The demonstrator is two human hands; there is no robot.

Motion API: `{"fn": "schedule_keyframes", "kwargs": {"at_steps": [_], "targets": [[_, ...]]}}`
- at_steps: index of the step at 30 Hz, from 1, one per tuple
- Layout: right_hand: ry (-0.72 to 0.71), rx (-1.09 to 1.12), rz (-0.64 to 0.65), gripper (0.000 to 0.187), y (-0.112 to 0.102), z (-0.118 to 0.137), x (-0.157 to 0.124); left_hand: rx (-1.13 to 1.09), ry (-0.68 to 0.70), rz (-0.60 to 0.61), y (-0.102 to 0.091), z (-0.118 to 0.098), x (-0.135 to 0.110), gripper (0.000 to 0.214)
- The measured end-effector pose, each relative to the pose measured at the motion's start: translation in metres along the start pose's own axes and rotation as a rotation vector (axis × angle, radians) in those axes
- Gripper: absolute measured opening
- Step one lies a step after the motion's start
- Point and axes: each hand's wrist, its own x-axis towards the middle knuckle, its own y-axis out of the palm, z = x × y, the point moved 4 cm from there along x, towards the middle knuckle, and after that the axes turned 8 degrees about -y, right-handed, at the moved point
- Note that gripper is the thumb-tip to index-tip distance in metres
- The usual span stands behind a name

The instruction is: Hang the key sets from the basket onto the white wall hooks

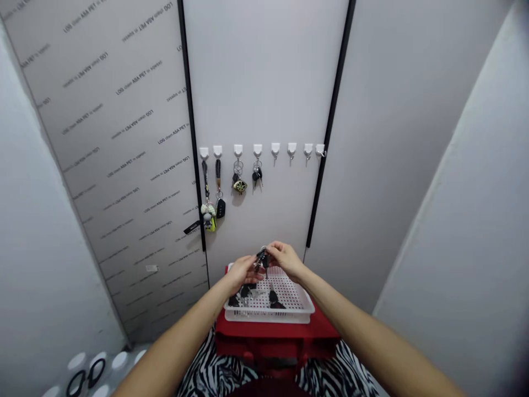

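A bunch of dark keys on a metal ring is held up over the white perforated basket. My right hand pinches the bunch near its ring. From the left, my left hand has its fingers around the lower keys. Below my hands, more black-headed keys lie in the left of the basket, and another set of keys rests near its front middle.
The basket stands on a red stool. Several white hooks line the wall panel; the left ones carry keychains with a figure charm, a car fob, a round charm and keys. White-lidded containers stand lower left.
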Motion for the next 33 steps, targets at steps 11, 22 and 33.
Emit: {"fn": "schedule_keyframes", "kwargs": {"at_steps": [11, 22, 33], "targets": [[0.025, 0.034, -0.172, 0.009, -0.008, 0.007, 0.004, 0.095, 0.263, -0.271, -0.011, -0.036, -0.003, 0.011], [-0.285, -0.169, 0.097, 0.023, 0.010, 0.030, 0.005, 0.699, 0.548, -0.270, 0.011, -0.108, -0.013, 0.010], [-0.278, -0.146, -0.161, 0.014, -0.015, 0.092, 0.053, 0.722, 0.628, -0.386, 0.022, -0.150, -0.008, 0.024]]}}
